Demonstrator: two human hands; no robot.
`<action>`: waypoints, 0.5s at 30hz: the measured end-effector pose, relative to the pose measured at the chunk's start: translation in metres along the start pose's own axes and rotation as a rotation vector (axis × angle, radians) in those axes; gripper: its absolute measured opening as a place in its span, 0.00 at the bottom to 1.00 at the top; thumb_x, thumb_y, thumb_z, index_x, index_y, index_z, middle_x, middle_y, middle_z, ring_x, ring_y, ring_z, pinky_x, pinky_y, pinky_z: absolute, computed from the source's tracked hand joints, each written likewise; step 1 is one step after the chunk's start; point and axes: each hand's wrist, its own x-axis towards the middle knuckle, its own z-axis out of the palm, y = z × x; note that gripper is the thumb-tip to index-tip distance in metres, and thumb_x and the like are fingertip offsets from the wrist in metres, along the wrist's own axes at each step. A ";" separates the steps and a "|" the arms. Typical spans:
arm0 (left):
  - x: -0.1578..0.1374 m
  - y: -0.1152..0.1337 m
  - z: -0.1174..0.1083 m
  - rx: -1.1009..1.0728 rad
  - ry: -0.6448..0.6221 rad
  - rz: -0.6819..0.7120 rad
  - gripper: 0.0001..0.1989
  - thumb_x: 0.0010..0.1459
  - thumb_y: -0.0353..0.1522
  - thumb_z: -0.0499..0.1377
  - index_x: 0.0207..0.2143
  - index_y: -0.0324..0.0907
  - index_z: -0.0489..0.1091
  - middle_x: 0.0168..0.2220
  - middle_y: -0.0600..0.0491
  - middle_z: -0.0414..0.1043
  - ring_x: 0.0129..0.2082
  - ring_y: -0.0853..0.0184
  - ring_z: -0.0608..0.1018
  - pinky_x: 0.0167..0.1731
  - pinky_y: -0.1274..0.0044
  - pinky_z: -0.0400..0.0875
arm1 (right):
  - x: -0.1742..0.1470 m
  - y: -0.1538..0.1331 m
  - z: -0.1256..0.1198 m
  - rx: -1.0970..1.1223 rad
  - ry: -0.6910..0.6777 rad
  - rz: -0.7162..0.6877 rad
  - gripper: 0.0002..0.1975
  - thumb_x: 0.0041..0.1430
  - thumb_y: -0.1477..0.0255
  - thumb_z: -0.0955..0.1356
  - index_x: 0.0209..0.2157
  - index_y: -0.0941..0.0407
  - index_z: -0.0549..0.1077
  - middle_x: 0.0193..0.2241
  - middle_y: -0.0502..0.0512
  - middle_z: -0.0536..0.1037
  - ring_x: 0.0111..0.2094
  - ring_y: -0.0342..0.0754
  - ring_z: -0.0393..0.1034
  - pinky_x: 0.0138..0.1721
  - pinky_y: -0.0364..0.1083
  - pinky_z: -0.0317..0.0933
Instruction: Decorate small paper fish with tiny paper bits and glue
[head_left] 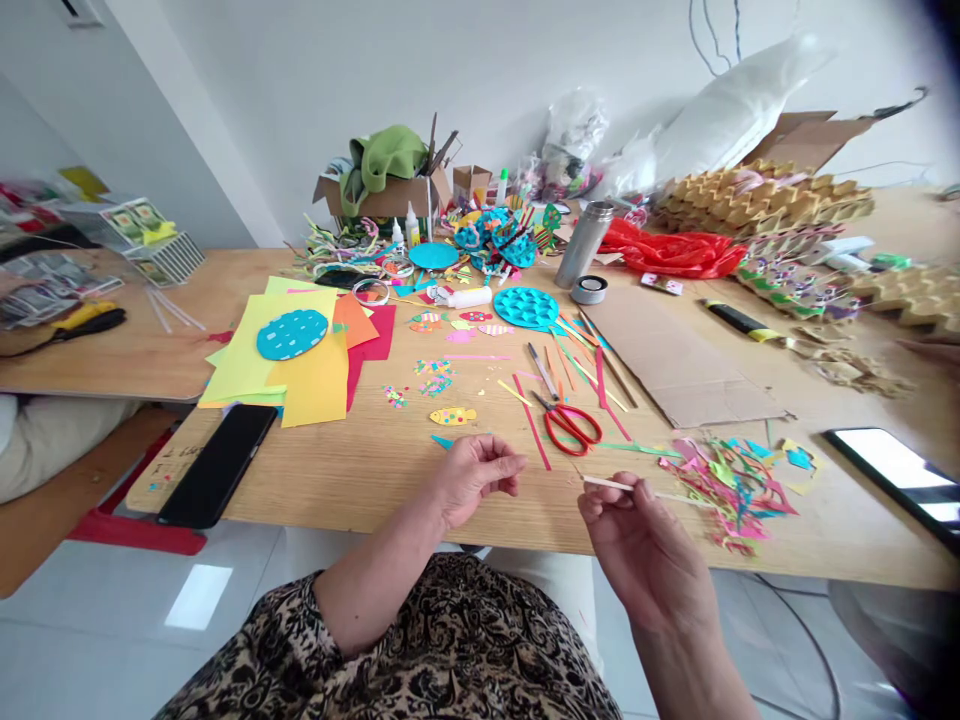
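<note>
My right hand pinches a thin white stick between thumb and fingers, pointing left over the table's front edge. To its left, my left hand is closed, thumb against curled fingers; anything between them is too small or hidden to name. A pointed blue paper piece shows just behind the left hand. Beyond that lies a yellow paper fish with coloured dots. Red-handled scissors and a pen rest just past the hands, among narrow paper strips.
Paper scraps are heaped on the right, near a phone and flat cardboard. Coloured sheets and a black phone lie left. A steel flask stands behind. Another person's arm is at far left.
</note>
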 end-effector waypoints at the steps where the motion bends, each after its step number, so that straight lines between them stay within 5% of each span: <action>1: -0.001 0.000 0.000 0.017 0.006 0.003 0.21 0.35 0.39 0.75 0.24 0.36 0.71 0.20 0.57 0.69 0.20 0.74 0.71 0.26 0.78 0.67 | 0.000 -0.001 0.000 -0.004 -0.001 -0.002 0.09 0.45 0.66 0.78 0.28 0.53 0.79 0.23 0.51 0.77 0.27 0.43 0.68 0.28 0.45 0.65; 9: -0.023 0.014 -0.019 0.147 0.063 0.057 0.18 0.41 0.41 0.72 0.24 0.35 0.72 0.21 0.53 0.72 0.22 0.72 0.72 0.29 0.76 0.68 | 0.003 0.000 0.003 -0.030 -0.041 0.009 0.10 0.44 0.65 0.78 0.28 0.54 0.79 0.22 0.51 0.77 0.26 0.42 0.68 0.28 0.43 0.65; 15: -0.093 0.042 -0.064 0.448 0.268 0.173 0.15 0.53 0.42 0.65 0.28 0.37 0.74 0.26 0.52 0.72 0.27 0.69 0.73 0.32 0.76 0.69 | 0.018 -0.006 0.015 -0.144 -0.121 -0.056 0.07 0.48 0.65 0.76 0.28 0.53 0.80 0.24 0.52 0.79 0.27 0.44 0.70 0.30 0.45 0.66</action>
